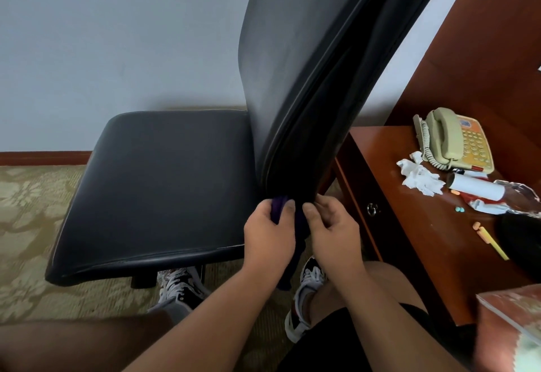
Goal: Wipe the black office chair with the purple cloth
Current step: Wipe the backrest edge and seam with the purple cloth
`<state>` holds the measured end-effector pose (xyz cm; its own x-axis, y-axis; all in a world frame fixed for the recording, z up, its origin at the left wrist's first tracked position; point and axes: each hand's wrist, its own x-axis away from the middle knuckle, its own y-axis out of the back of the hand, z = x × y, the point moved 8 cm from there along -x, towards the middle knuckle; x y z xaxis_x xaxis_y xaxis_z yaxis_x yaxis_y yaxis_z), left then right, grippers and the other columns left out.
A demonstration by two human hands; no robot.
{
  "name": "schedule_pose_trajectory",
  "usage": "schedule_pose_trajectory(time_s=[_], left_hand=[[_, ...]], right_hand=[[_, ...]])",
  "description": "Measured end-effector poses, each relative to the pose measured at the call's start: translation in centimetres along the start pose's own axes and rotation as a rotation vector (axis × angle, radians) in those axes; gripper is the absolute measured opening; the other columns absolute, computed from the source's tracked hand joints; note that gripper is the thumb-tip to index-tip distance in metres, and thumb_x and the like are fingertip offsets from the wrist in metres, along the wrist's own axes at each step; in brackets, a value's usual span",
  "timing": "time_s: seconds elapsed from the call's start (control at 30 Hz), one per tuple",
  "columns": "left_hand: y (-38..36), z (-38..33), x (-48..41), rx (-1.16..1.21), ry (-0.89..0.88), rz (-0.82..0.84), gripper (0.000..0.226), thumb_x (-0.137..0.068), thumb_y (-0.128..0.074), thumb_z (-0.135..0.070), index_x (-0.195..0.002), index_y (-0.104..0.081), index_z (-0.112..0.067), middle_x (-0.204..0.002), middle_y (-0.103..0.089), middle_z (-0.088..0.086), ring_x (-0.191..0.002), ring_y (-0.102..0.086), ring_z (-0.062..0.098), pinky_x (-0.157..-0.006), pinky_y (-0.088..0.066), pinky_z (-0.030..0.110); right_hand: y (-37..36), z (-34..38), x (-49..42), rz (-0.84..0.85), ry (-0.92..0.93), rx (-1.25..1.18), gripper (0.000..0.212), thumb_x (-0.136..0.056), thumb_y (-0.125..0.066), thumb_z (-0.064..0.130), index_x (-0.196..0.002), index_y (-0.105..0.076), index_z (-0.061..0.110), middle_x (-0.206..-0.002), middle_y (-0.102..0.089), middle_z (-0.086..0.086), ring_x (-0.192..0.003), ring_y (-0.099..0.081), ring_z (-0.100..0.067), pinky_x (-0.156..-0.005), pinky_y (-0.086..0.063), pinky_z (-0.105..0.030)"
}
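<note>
The black office chair (pixel 164 184) fills the middle, its seat to the left and its tall backrest (pixel 316 64) rising to the upper right. At the bottom edge of the backrest both hands meet. My left hand (pixel 268 240) is closed around the purple cloth (pixel 278 206), which hangs down between the hands as a dark strip. My right hand (pixel 330 234) pinches the same cloth at the lower corner of the backrest. Much of the cloth is hidden by the fingers.
A reddish wooden desk (pixel 415 225) stands right of the chair with a beige telephone (pixel 456 140), crumpled tissues (pixel 418 175), a paper tube, wrappers and a yellow pen on it. Patterned carpet (pixel 29 210) and a pale wall lie beyond. My sneakers stand under the seat.
</note>
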<state>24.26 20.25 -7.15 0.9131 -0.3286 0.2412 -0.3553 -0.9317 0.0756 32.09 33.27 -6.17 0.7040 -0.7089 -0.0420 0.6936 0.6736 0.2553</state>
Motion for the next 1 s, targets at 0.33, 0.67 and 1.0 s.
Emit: schedule_pose_trajectory(time_s=[0.33,0.67,1.0], left_hand=[[0.5,0.5,-0.4,-0.029,0.163,0.053,0.017,-0.1,-0.061,-0.038,-0.094,-0.071,-0.025,-0.088,-0.076,0.002,-0.082,-0.074,0.022,-0.079,-0.062,0.046],[3.6,-8.7,0.6,0.03,-0.167,-0.058,0.02,-0.099,-0.062,-0.04,-0.092,-0.071,-0.024,-0.08,-0.074,0.003,-0.065,-0.07,0.016,-0.054,-0.058,0.028],[3.5,-3.2,-0.7,-0.261,0.05,0.059,0.026,-0.098,-0.062,-0.04,-0.086,-0.072,-0.02,-0.068,-0.072,-0.002,-0.052,-0.065,0.01,-0.048,-0.053,0.026]], right_hand=[[-0.1,0.2,0.1,-0.02,-0.01,0.002,0.023,-0.098,-0.063,0.024,-0.121,-0.063,0.025,-0.104,-0.07,0.017,-0.098,-0.062,0.016,-0.075,-0.047,-0.003],[-0.2,0.5,0.5,-0.016,-0.005,0.012,0.022,-0.099,-0.061,0.026,-0.119,-0.058,0.033,-0.102,-0.065,0.025,-0.097,-0.056,0.024,-0.075,-0.042,0.003],[-0.1,0.5,0.4,-0.022,0.002,0.027,0.022,-0.098,-0.062,0.024,-0.12,-0.062,0.028,-0.104,-0.069,0.019,-0.099,-0.059,0.02,-0.077,-0.042,0.002]])
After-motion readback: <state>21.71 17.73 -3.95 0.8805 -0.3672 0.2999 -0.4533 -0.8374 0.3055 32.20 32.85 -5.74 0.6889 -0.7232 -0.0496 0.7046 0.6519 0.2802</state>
